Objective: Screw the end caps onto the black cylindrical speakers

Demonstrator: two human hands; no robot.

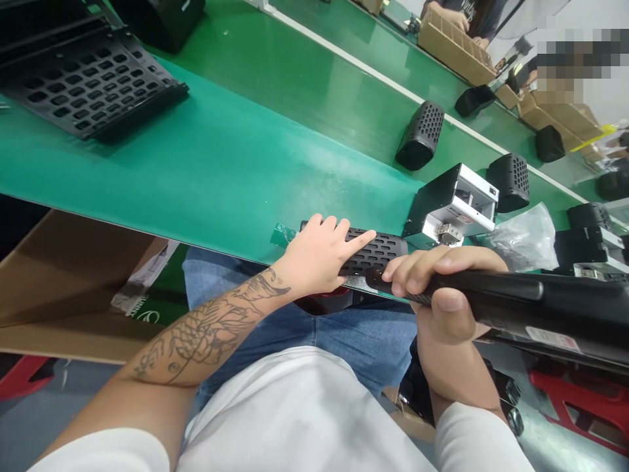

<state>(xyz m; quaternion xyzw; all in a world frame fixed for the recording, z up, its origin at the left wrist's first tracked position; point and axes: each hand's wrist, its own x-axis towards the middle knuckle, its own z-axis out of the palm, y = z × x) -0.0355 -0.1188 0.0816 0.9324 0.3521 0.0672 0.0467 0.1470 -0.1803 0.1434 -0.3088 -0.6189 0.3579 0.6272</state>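
My left hand (322, 255) lies over a black perforated housing (381, 252) at the front edge of the green bench. Its fingers curve over the housing's left part and hold it, with one finger stretched out to the right across the slotted face. In my right hand (442, 278) is a long black electric screwdriver (511, 295), my fingers wrapped round it near its nose. The screwdriver's front end points left toward the near right side of the housing. Its working tip I cannot make out.
A silver-and-black screw feeder (455, 206) stands just beyond the housing, beside a clear plastic bag (528, 236). Perforated black housings (422, 134) stand on the green conveyor. A large perforated panel (98, 85) lies far left. An open cardboard box (69, 282) is below the bench. Co-workers sit opposite.
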